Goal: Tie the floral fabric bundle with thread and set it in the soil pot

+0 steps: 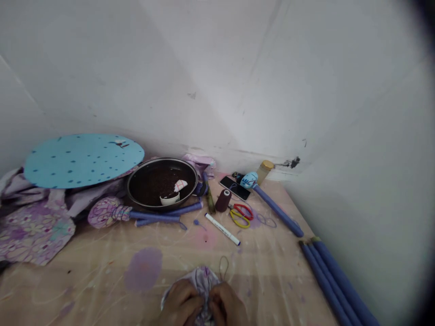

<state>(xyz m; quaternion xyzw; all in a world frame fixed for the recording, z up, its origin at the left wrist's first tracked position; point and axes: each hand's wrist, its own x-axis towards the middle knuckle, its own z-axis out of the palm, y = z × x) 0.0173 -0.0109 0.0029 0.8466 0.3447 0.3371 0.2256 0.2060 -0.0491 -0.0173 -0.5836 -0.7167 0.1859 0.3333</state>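
Note:
Low in the head view, a piece of gathered purple floral cloth (204, 278) is bunched between my two hands, close to the front of the table. My left hand (182, 301) pinches its left side with curled fingers. From the right, my right hand (227, 302) closes on the same cloth, fingertips near the left ones. A thin looped cord (223, 267) sticks up just beyond my right fingers; which part of it is held, I cannot tell. The lower part of the cloth is hidden by the hands and the frame edge.
Beyond lie a white marker (222, 229), red-and-yellow snips (242, 214), a thread cone (223, 201) and a phone (235, 188). A dark pan (163, 174) with a small bowl (170, 199) stands behind. Blue-wrapped sticks (335, 280) lie right; floral fabric (37, 228) and a blue oval board (84, 160) left.

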